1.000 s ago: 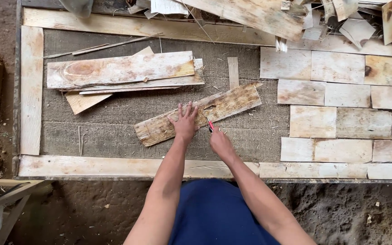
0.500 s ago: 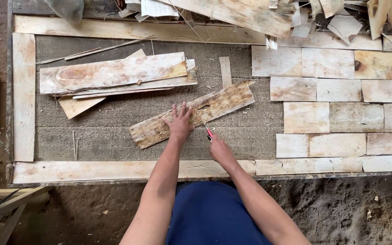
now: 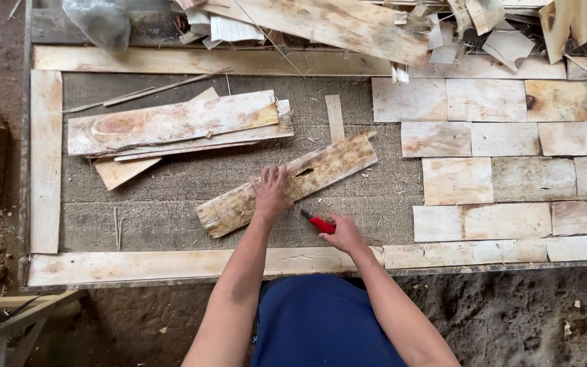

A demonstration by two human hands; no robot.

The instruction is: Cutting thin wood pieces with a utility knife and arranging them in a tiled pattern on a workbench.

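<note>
My left hand (image 3: pixel 270 192) presses flat, fingers spread, on the veneer strip (image 3: pixel 287 183) lying diagonally on the mat; right hand (image 3: pixel 343 233) grips the red-handled knife (image 3: pixel 318 223). Risk: blade slipping toward my fingers.

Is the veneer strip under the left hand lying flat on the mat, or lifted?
Flat. The veneer strip lies slantwise on the woven mat, the left hand spread on it.

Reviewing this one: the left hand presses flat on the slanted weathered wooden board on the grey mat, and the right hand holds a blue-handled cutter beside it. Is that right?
Not quite. The head view shows the cutter's handle is red, not blue. The rest stands: the left hand presses flat on the slanted weathered wooden board on the grey mat, and the right hand holds the cutter beside it.
</note>
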